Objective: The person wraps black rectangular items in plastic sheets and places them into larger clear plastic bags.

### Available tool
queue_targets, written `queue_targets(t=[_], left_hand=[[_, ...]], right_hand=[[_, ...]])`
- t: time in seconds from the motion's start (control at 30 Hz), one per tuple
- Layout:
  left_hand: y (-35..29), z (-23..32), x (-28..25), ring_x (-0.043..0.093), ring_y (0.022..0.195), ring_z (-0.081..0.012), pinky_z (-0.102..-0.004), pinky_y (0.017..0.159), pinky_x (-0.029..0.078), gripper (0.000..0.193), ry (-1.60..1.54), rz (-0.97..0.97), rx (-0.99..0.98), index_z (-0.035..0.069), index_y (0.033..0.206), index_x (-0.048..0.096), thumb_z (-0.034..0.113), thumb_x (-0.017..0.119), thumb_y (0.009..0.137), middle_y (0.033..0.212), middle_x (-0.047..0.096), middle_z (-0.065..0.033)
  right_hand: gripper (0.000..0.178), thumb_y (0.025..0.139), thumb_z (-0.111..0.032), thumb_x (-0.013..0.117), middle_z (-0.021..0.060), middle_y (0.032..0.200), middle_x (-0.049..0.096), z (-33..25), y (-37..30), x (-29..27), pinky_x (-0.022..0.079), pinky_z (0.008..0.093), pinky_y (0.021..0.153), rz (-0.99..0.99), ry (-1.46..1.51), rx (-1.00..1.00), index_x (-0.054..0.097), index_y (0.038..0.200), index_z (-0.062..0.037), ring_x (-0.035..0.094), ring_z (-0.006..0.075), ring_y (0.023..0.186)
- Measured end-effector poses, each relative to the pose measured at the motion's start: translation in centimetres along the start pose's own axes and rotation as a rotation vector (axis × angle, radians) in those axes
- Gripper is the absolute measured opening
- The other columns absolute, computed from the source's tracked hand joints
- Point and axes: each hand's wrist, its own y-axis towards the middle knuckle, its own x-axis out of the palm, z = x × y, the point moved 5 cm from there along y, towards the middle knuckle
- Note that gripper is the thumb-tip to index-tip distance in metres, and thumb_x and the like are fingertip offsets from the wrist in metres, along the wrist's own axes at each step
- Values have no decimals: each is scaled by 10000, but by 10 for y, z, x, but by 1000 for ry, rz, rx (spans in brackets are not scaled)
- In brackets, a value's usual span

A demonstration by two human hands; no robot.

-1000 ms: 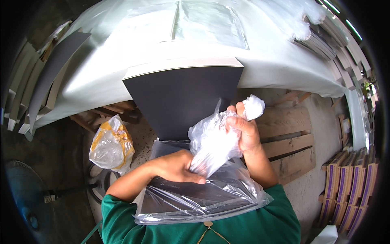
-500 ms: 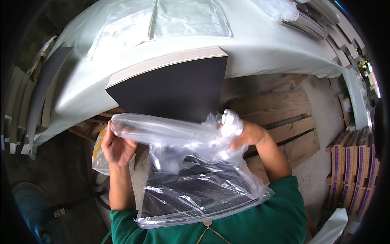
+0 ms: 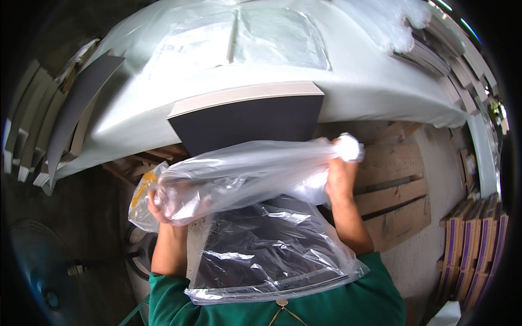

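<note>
A large clear plastic bag (image 3: 255, 171) stretches across in front of me, its upper part loose and pulled wide. In its lower part, against my body, lies a dark flat board-like slab (image 3: 266, 239), seen through the film. My left hand (image 3: 163, 204) is closed on the loose plastic at the left, with its fingers partly covered by film. My right hand (image 3: 341, 176) grips the bunched plastic at the right, where a crumpled white tuft sticks up above the fist. Just beyond the bag, a stack of dark boards with pale edges (image 3: 250, 122) leans against the table.
The table (image 3: 370, 92) has a pale covering, with flat clear plastic bags (image 3: 277, 38) on top. More boards (image 3: 81, 114) stand at the left. A wooden pallet (image 3: 397, 201) lies on the floor at right, near stacked cartons (image 3: 462, 244). A fan (image 3: 43, 271) is at lower left.
My left hand has moved lower and right, my right hand a little up and right. The loose plastic has spread wider between them. The view has shifted slightly.
</note>
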Motion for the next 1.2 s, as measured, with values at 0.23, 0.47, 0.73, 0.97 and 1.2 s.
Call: queue_targets(t=[0.23, 0.47, 0.73, 0.97, 1.2], left_hand=[[61, 54, 31, 487, 741, -193, -235, 686, 413, 619, 2027, 461, 277, 127, 1098, 569, -184, 454, 575, 939, 438, -123], [-26, 45, 75, 571, 788, -233, -291, 618, 436, 129, 1407, -43, -25, -24, 782, 639, 66, 637, 690, 794, 566, -129], [-64, -32, -113, 545, 660, -67, -192, 617, 445, 185, 595, 547, -658, 35, 935, 586, 146, 622, 791, 775, 588, 6], [-132, -94, -269, 565, 708, -84, -211, 678, 456, 155, 378, 712, -530, 58, 944, 600, 129, 593, 807, 820, 604, 11], [-3, -16, -83, 536, 658, -83, -221, 623, 447, 225, 1134, 23, -978, 7, 856, 633, 221, 638, 789, 726, 603, -26]], right_hand=[[462, 646, 99, 552, 89, 1070, 514, -83, 33, 61, 448, 304, 667, -116, -1076, -772, 603, 1054, -112, 556, 227, 744], [223, 626, 63, 643, 125, 911, 595, -109, -53, 12, 478, 273, 605, -314, -997, -1004, 666, 822, -41, 595, 210, 735], [290, 756, -186, 653, 41, 839, 580, 103, -37, -111, 453, 244, 574, -527, 200, 843, 545, 1006, -84, 560, 101, 684], [222, 777, -216, 632, -10, 760, 544, 199, -33, -113, 399, 220, 528, -519, -281, 826, 551, 930, -75, 495, 60, 608], [343, 854, -246, 529, 70, 986, 537, 11, 39, -32, 360, 175, 539, -576, -9, 211, 493, 1095, -6, 459, 60, 702]])
